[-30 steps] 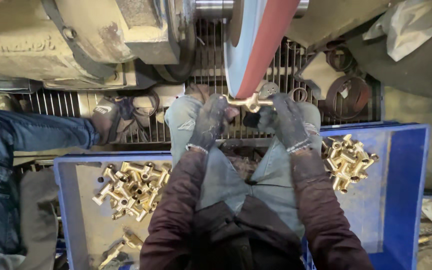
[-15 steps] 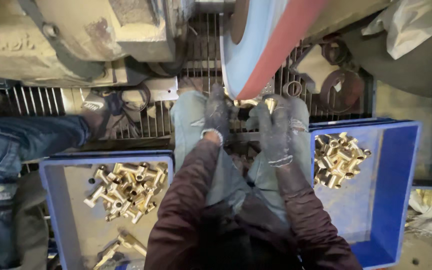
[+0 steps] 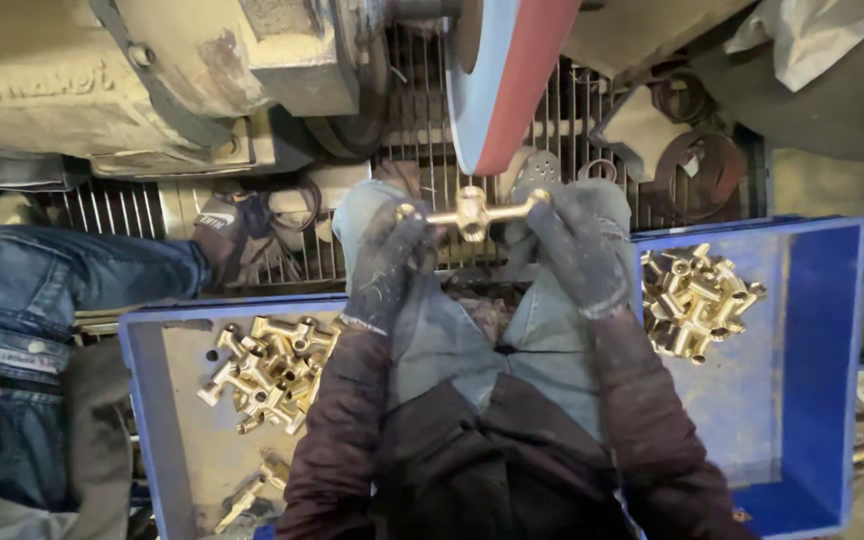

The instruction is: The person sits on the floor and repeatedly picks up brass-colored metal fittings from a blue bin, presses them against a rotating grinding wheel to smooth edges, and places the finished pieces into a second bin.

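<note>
Centre frame, just below the big grinding wheel with the red-brown belt face (image 3: 512, 80): a cross-shaped brass pipe fitting (image 3: 472, 212) held level between both gloved hands. Left hand (image 3: 384, 265) in a grimy dark work glove, grip clenched on the fitting's left arm end. Right hand (image 3: 577, 245) in a matching glove, grip clenched on the right arm end. Fitting sits just under the wheel's lower edge; contact cannot be told from this view. Lower left of frame: blue plastic crate (image 3: 147, 400) with a heap of brass fittings (image 3: 267, 372). Right of frame: second blue plastic crate (image 3: 832, 350) with another pile of brass fittings (image 3: 694, 298). Left edge: another person's leg in blue jeans (image 3: 42, 300), dark shoe (image 3: 232, 235) resting on the metal floor grating (image 3: 412, 100).
</note>
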